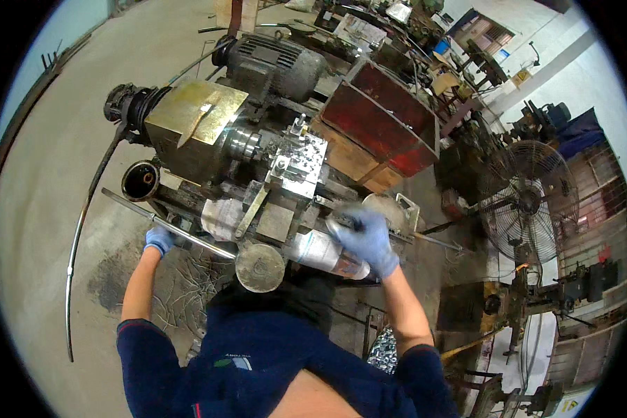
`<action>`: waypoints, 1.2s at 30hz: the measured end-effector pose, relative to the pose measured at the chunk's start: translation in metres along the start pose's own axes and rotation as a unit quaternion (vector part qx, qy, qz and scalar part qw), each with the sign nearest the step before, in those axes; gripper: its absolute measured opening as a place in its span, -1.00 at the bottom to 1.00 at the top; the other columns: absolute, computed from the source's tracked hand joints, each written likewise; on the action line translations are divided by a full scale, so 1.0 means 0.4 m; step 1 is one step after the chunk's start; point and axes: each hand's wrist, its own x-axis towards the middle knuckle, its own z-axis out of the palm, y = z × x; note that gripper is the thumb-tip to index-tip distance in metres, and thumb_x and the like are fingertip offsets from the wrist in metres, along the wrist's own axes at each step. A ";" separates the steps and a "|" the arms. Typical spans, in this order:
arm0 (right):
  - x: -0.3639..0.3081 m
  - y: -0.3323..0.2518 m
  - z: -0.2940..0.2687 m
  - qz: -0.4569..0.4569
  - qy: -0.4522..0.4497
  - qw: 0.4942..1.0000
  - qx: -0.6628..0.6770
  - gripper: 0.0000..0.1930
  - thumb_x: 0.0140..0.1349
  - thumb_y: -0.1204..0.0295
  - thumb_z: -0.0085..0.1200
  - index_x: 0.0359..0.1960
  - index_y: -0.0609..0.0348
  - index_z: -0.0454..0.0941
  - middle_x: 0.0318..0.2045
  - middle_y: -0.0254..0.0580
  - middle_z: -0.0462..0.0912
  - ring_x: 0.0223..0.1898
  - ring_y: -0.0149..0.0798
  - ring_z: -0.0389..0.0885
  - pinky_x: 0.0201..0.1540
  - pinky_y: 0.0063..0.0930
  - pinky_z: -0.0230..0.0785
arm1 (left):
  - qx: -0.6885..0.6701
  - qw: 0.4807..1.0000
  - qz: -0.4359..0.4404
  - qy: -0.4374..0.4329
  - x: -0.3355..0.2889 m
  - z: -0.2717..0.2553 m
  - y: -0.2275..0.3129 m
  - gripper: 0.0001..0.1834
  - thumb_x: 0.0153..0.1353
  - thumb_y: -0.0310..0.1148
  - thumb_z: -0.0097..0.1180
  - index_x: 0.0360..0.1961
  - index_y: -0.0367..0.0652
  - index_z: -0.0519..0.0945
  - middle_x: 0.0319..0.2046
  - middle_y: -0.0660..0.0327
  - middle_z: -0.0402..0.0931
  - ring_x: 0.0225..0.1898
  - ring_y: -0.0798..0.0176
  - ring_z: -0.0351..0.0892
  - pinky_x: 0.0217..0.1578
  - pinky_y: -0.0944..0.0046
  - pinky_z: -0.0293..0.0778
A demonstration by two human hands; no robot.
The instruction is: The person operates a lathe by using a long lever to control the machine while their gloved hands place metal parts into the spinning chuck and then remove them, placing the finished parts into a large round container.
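My left hand [159, 240], in a blue-grey glove, is closed at the lower left side of a small metal lathe. Whatever its fingers hold is hidden by the machine edge, below a long steel bar [171, 226]. My right hand [369, 240], gloved too, is smeared by motion above a clear plastic bottle [352, 267] and a white cloth [315, 249]. Something dark shows by its thumb, too blurred to name. Ahead are the lathe's chuck [244, 144] and the tool slide [299, 164], strewn with dark chips. A round metal disc [259, 267] sits nearest my body.
A brass-coloured cover [195, 111] tops the headstock, with an electric motor [275, 66] behind. A red metal box [380, 115] stands beyond the slide. To the right is a large fan [529, 198]. Metal shavings [188, 289] litter the floor; small metal parts [383, 350] lie near my right arm.
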 end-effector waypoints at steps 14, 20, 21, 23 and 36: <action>0.448 -0.075 0.312 -0.087 -0.167 0.952 -0.242 -0.48 -0.08 -0.10 0.05 -0.43 0.18 0.63 -0.45 0.02 0.62 -0.30 0.02 0.56 -0.10 -0.11 0.29 | -0.170 0.897 -0.199 0.356 -0.367 -0.416 -0.463 -0.50 0.24 0.04 -0.12 -0.35 -0.27 0.53 -0.41 -0.03 0.53 -0.40 0.02 0.52 -0.38 0.06 0.37; 0.435 -0.048 0.289 -0.060 -0.176 0.960 -0.211 -0.49 -0.10 -0.06 0.10 -0.44 0.23 0.62 -0.46 0.05 0.61 -0.33 0.04 0.58 -0.19 -0.17 0.41 | -0.152 0.917 -0.276 0.243 -0.364 -0.414 -0.174 -0.39 0.14 0.20 -0.11 -0.41 -0.24 0.51 -0.47 -0.08 0.51 -0.42 -0.11 0.49 -0.39 0.00 0.35; 0.434 -0.051 0.290 -0.061 -0.176 0.960 -0.209 -0.49 -0.10 -0.06 0.10 -0.45 0.23 0.62 -0.47 0.05 0.61 -0.34 0.03 0.59 -0.20 -0.19 0.42 | -0.171 0.917 -0.284 0.223 -0.376 -0.418 -0.153 -0.40 0.13 0.20 -0.09 -0.40 -0.23 0.51 -0.47 -0.07 0.51 -0.41 -0.11 0.49 -0.38 0.00 0.35; 0.431 -0.051 0.290 -0.070 -0.174 0.962 -0.198 -0.50 -0.11 -0.04 0.12 -0.48 0.25 0.62 -0.50 0.06 0.61 -0.37 0.03 0.60 -0.24 -0.22 0.43 | -0.160 0.914 -0.274 0.254 -0.396 -0.395 -0.104 -0.38 0.12 0.22 -0.09 -0.40 -0.25 0.50 -0.49 -0.08 0.50 -0.41 -0.13 0.48 -0.36 -0.02 0.35; 0.412 -0.084 0.179 0.004 -0.138 0.953 -0.269 -0.47 -0.02 -0.08 -0.04 -0.54 0.22 0.63 -0.56 0.00 0.61 -0.43 -0.03 0.60 -0.22 -0.27 0.42 | -0.477 0.863 -0.075 0.148 -0.210 -0.406 -0.255 -0.73 0.10 -0.27 0.17 -0.40 -0.23 0.40 -0.76 0.25 0.32 -0.80 0.36 0.33 -0.82 0.37 0.28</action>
